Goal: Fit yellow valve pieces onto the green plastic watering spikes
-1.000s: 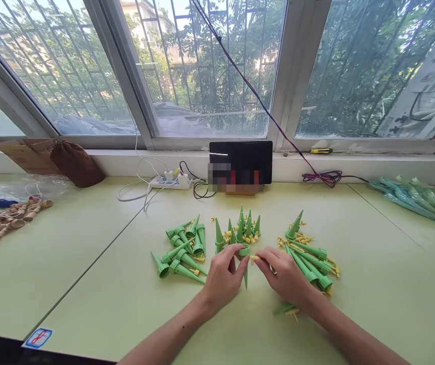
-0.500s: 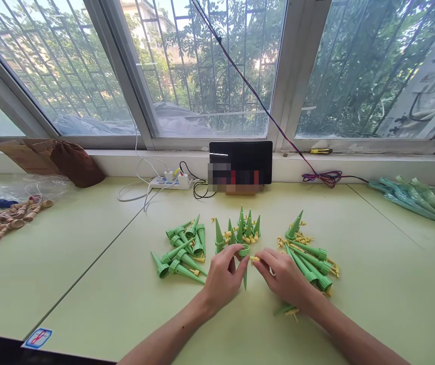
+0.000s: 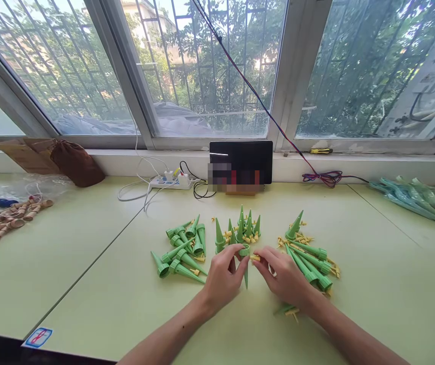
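Between the thumb and fingers of my left hand (image 3: 225,271) is a green plastic watering spike (image 3: 246,278), point down, its round open collar facing up. My right hand (image 3: 283,274) pinches a small yellow valve (image 3: 254,258) against the spike's side, just below the collar; whether it sits in a hole there I cannot tell. Right behind my hands, several green spikes (image 3: 240,230) stand point up among yellow valves. More green spikes (image 3: 185,253) lie in a heap to the left. Another group of spikes with valves (image 3: 314,261) lies beyond my right hand.
A dark tablet (image 3: 240,162) stands at the back, near a white power strip (image 3: 171,182) with cables. Wooden toys (image 3: 6,223) and a brown pouch (image 3: 76,163) are at the left. Plastic-wrapped green and blue items (image 3: 418,200) lie at the far right. Partly under my right wrist is another spike (image 3: 284,307).
Both hands stay nearly in place. The yellow valve and my right fingers shift only slightly beside the spike, whose tip tilts a little.
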The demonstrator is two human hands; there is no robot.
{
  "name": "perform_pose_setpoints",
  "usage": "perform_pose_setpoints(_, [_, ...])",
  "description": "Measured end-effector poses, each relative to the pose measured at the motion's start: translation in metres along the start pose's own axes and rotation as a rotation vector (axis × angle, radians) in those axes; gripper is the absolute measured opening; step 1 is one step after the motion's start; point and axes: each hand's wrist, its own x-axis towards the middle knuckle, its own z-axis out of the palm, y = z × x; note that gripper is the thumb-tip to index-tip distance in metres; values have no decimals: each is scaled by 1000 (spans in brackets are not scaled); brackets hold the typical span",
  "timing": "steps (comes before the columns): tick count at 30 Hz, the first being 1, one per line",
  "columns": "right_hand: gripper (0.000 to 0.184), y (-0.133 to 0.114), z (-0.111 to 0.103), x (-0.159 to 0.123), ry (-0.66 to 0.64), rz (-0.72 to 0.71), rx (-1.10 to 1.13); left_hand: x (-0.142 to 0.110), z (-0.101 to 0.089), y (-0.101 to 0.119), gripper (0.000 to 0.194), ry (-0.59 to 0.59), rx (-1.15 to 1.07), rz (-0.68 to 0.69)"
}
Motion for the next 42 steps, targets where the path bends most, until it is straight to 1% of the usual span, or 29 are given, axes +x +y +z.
perform_pose_setpoints(5, [16, 2, 3, -2, 16, -3, 9, 0, -1, 0, 18, -3, -2, -4])
perform_pose_setpoints(12, [26, 1, 1, 1, 8, -5, -55, 0, 1, 0, 17, 0, 5, -2])
perform_pose_setpoints(17, [16, 0, 1, 0, 45, -3, -6, 1, 1, 1, 17, 1, 13, 1])
perform_pose_setpoints(22, [14, -2, 0, 0, 36, -17, -7, 2, 0, 1, 17, 2, 9, -3])
perform_pose_setpoints(32, [28, 1, 1, 1, 10, -2, -67, 1, 0, -1, 17, -11, 4, 7])
perform_pose_setpoints(37, [17, 0, 1, -1, 31, -9, -23, 1, 0, 0, 17, -10, -4, 5])
perform_pose_setpoints(42, [13, 0, 1, -2, 29, -13, 9, 1, 0, 0, 17, -6, -4, 1])
